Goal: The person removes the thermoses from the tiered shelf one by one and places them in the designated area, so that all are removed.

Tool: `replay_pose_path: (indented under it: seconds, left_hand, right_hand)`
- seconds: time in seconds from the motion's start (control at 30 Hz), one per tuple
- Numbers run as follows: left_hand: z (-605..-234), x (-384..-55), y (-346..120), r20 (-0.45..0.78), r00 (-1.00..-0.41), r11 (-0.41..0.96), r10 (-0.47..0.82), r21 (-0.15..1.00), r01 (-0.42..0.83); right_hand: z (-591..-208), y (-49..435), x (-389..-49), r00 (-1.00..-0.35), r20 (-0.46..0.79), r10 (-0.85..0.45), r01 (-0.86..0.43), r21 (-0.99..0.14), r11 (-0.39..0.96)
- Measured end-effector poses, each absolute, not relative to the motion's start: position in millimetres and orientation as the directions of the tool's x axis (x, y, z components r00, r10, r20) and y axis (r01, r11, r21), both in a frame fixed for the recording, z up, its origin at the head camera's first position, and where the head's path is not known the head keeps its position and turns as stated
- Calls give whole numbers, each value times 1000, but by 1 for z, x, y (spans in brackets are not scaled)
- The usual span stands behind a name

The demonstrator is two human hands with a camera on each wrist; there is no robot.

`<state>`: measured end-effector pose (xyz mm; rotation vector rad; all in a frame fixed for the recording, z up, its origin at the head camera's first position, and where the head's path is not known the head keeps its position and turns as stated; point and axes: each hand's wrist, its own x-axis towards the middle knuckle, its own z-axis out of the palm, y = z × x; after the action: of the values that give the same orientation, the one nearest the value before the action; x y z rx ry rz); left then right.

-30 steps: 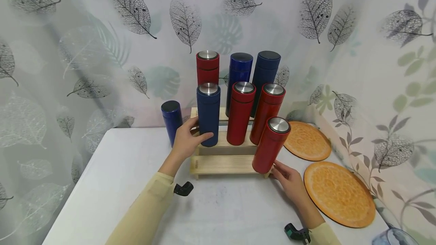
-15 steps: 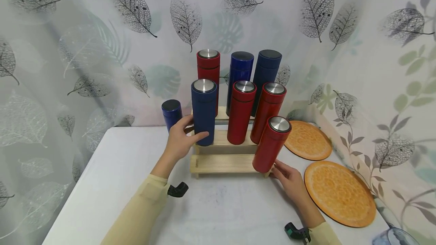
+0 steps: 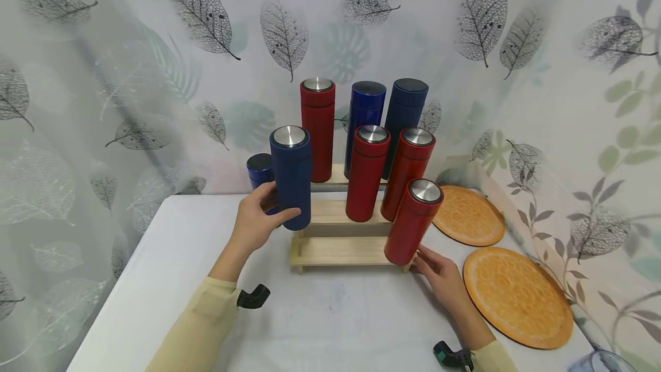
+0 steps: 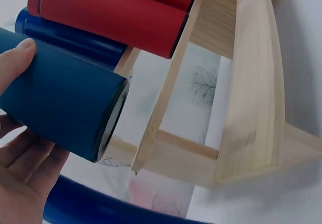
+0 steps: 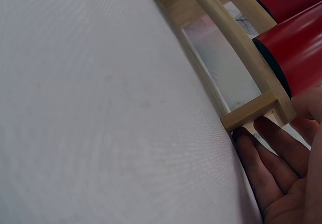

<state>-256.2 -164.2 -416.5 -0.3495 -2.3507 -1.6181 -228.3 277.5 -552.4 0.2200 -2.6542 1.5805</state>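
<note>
My left hand [image 3: 253, 220] grips a dark blue thermos flask [image 3: 291, 182] with a silver lid. Its thumb lies across the near side, and the flask hangs left of the tiered wooden rack [image 3: 341, 251]. In the left wrist view, the flask's base [image 4: 111, 121] is apart from the shelves. My right hand [image 3: 441, 277] touches the rack's lower right end, its fingers [image 5: 282, 148] fairly straight against the wooden foot [image 5: 251, 110]. Just above that hand, a red flask [image 3: 413, 225] stands on the bottom shelf. Two red flasks [image 3: 366, 174] [image 3: 408, 174] occupy the middle shelf.
On the top shelf are a red flask [image 3: 317, 131] and two blue flasks [image 3: 368, 111] [image 3: 407, 108]. Another blue flask [image 3: 260, 170] stands behind my left hand. Two round orange-brown mats [image 3: 467, 217] [image 3: 516, 297] lie at right, near a glass [image 3: 601, 361].
My left hand has lifted the dark blue flask off the middle shelf and carried it left, toward me. The right hand has stayed at the rack's end.
</note>
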Motion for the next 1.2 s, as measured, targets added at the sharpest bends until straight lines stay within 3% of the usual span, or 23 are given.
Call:
replay_pose_path:
  seconds: [0.37,1.2]
  left_hand:
    - [-424,-250,-178,353,-935,320,22,884,341]
    - [-443,-238,-231,340,-939,421,-56,860,287]
  right_hand:
    - [-554,278,-234,-987,132,-87,-158,-865,477]
    - [-556,277,-227,-985,135,-104,-166,-892,421]
